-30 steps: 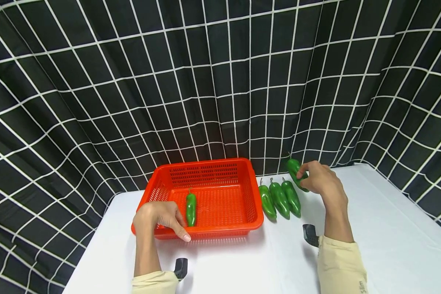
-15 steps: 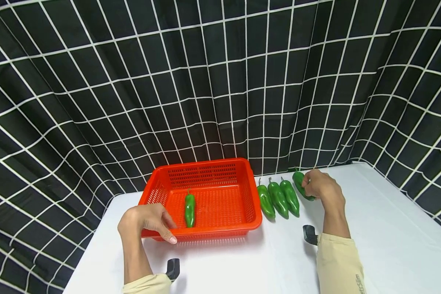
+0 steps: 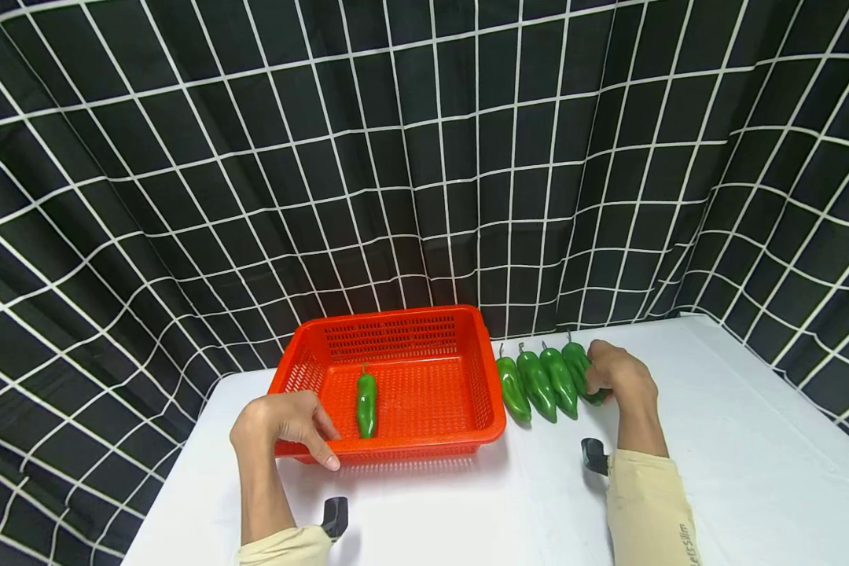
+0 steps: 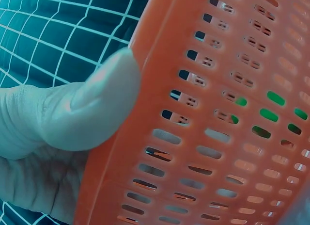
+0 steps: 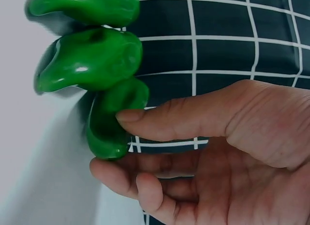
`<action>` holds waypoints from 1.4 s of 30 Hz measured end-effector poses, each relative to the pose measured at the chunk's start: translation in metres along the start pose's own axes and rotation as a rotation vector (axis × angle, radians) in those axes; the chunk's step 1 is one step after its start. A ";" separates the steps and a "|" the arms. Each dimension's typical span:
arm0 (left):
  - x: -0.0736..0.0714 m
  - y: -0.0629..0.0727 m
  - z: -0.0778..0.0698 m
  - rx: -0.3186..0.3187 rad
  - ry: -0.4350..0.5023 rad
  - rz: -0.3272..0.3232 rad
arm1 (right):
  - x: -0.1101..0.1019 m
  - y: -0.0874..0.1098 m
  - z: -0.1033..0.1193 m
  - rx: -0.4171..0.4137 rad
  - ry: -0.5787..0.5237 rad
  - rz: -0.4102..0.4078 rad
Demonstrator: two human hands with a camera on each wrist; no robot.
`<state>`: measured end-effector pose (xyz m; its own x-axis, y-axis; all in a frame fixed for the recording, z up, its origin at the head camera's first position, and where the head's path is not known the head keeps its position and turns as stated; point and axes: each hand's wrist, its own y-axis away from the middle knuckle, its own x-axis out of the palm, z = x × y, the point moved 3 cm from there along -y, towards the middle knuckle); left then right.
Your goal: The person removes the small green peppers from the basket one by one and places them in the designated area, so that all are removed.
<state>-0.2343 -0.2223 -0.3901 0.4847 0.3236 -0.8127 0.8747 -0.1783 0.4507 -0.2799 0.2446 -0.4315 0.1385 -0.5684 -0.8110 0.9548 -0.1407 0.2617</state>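
Observation:
My left hand (image 3: 290, 424) grips the near rim of a red plastic basket (image 3: 424, 446), at its left corner. In the left wrist view the thumb (image 4: 97, 101) presses the basket's outer wall; the other fingers are mostly hidden. One green chili pepper (image 3: 366, 405) lies inside the basket. To the basket's right, my right hand (image 3: 619, 373) pinches another green pepper (image 3: 576, 360), the rightmost in a row on the table. The right wrist view shows the thumb (image 5: 133, 116) on this pepper and fingertips at its far side.
Several green peppers (image 3: 536, 384) lie side by side between the basket and my right hand, stems toward the back. A white cloth covers the table (image 3: 467, 519). Behind and at both sides hangs a black curtain (image 3: 368, 157) with a white grid.
The right hand has lowered its pepper from the back and set it against the right end of the row. My left hand has slid slightly left along the basket's rim.

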 end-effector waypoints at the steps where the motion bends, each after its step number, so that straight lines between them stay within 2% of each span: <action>1: 0.000 0.000 0.000 -0.005 0.001 -0.001 | 0.000 -0.001 0.000 0.002 0.005 0.002; 8: 0.000 0.000 0.000 -0.005 -0.006 -0.004 | 0.000 -0.003 -0.002 0.021 0.021 0.027; 16: -0.001 0.000 -0.001 0.002 -0.022 -0.005 | -0.003 -0.001 -0.004 0.029 -0.002 0.020; 28: -0.001 0.000 -0.002 0.014 -0.028 0.004 | -0.004 -0.002 -0.005 0.018 0.033 0.018; 42: -0.002 0.000 -0.002 0.004 -0.020 0.000 | -0.007 -0.003 -0.006 -0.007 0.015 0.091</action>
<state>-0.2352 -0.2214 -0.3874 0.4845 0.3045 -0.8200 0.8747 -0.1818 0.4493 -0.2824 0.2540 -0.4301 0.2288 -0.5664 -0.7918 0.9399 -0.0831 0.3310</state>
